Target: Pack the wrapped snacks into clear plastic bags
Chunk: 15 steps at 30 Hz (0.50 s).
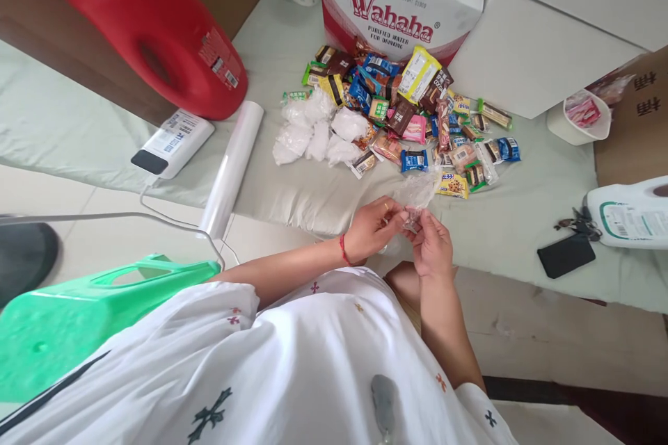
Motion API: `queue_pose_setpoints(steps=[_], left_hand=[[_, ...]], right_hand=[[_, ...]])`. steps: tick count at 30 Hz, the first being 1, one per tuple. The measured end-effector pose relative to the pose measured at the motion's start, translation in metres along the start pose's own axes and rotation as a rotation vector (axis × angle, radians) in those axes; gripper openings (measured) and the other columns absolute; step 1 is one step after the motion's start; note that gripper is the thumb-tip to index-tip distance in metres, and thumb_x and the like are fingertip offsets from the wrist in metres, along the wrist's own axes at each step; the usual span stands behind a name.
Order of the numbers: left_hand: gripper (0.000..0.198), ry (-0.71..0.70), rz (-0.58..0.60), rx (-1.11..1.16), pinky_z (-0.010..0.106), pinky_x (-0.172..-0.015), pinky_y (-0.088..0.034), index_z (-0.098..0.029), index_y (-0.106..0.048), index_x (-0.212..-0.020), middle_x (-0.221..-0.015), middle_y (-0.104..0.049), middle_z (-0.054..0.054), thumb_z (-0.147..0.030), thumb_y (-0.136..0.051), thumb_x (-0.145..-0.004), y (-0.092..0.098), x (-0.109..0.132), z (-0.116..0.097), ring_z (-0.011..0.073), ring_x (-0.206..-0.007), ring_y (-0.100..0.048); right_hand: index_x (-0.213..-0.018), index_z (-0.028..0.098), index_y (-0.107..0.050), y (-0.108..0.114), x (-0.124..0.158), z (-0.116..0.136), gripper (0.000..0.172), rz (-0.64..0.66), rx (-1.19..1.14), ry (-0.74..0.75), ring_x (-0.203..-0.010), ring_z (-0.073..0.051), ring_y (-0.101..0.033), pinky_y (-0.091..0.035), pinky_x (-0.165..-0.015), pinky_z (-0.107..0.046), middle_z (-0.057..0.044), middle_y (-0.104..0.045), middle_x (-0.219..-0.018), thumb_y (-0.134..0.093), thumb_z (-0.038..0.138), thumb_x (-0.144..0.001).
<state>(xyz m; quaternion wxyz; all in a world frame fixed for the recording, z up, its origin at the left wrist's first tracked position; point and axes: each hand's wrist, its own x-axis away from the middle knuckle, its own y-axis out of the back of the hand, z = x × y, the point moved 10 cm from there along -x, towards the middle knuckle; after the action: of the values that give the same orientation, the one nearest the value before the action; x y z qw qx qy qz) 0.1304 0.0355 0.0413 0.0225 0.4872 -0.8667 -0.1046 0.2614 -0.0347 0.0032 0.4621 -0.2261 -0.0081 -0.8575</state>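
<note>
A thin clear plastic bag [420, 185] is pinched between my two hands at the front edge of the table. My left hand [369, 231], with a red cord at the wrist, grips it from the left. Its fingertips meet those of my right hand [433, 243], which is closed on the bag's gathered part. Whether anything sits inside the bag I cannot make out. Just beyond lies a pile of small wrapped snacks [415, 160] in blue, yellow, brown and pink wrappers. Left of the pile rest several white, knotted plastic bundles [316, 128].
A Wahaba-style printed water carton [396, 14] stands behind the snacks. To the left are a red jug [156, 42], a white power bank-like device [175, 142] and a white roll [234, 163]. Right: a white cup [568, 126], keys [579, 224], a black case [566, 255]. A green stool [94, 320] stands lower left.
</note>
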Motion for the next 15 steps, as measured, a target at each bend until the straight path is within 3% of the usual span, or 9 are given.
queue_pose_setpoints(steps=[2, 5, 8, 11, 15], left_hand=[[0.018, 0.022, 0.013, -0.098, 0.029, -0.073, -0.045, -0.018, -0.065, -0.089, -0.09, -0.067, 0.005, -0.035, -0.068, -0.092, -0.004, -0.007, 0.004, 0.0159, -0.077, -0.058], [0.006, 0.022, 0.032, -0.175, 0.03, -0.075, -0.045, -0.018, -0.068, -0.09, -0.093, -0.068, 0.006, -0.024, -0.066, -0.089, -0.007, -0.014, 0.007, 0.0172, -0.08, -0.059], [0.01, 0.016, 0.01, -0.156, 0.029, -0.076, -0.045, -0.019, -0.069, -0.088, -0.09, -0.068, 0.005, -0.022, -0.061, -0.092, -0.004, -0.016, 0.008, 0.0169, -0.079, -0.06], [0.01, -0.013, -0.014, -0.132, 0.03, -0.077, -0.045, -0.019, -0.068, -0.086, -0.088, -0.067, 0.005, -0.023, -0.062, -0.092, -0.001, -0.015, 0.005, 0.0172, -0.08, -0.06], [0.015, -0.039, -0.041, -0.057, 0.033, -0.086, -0.047, -0.019, -0.07, -0.088, -0.092, -0.068, 0.007, -0.028, -0.061, -0.095, 0.001, -0.013, 0.002, 0.0194, -0.09, -0.062]], right_hand=[[-0.091, 0.023, -0.077, -0.005, 0.003, 0.004, 0.041, 0.033, 0.045, 0.042, -0.094, -0.019, -0.069, -0.059, -0.081, -0.032, -0.005, -0.078, -0.099, -0.075, 0.063, -0.082], [-0.092, 0.023, -0.078, -0.007, 0.004, 0.009, 0.037, 0.049, 0.115, 0.088, -0.095, -0.018, -0.068, -0.059, -0.085, -0.032, -0.004, -0.077, -0.099, -0.075, 0.058, -0.084], [-0.095, 0.023, -0.077, 0.001, 0.001, 0.008, 0.035, 0.003, 0.124, 0.091, -0.092, -0.017, -0.068, -0.059, -0.083, -0.032, -0.003, -0.076, -0.099, -0.082, 0.053, -0.078], [-0.087, 0.022, -0.074, 0.01, -0.005, 0.005, 0.034, -0.033, 0.114, 0.08, -0.081, -0.015, -0.064, -0.058, -0.078, -0.031, 0.0, -0.072, -0.087, -0.087, 0.05, -0.072], [-0.086, 0.022, -0.072, 0.012, -0.008, 0.007, 0.032, -0.024, 0.142, 0.114, -0.077, -0.014, -0.061, -0.056, -0.078, -0.031, 0.001, -0.07, -0.081, -0.082, 0.051, -0.077]])
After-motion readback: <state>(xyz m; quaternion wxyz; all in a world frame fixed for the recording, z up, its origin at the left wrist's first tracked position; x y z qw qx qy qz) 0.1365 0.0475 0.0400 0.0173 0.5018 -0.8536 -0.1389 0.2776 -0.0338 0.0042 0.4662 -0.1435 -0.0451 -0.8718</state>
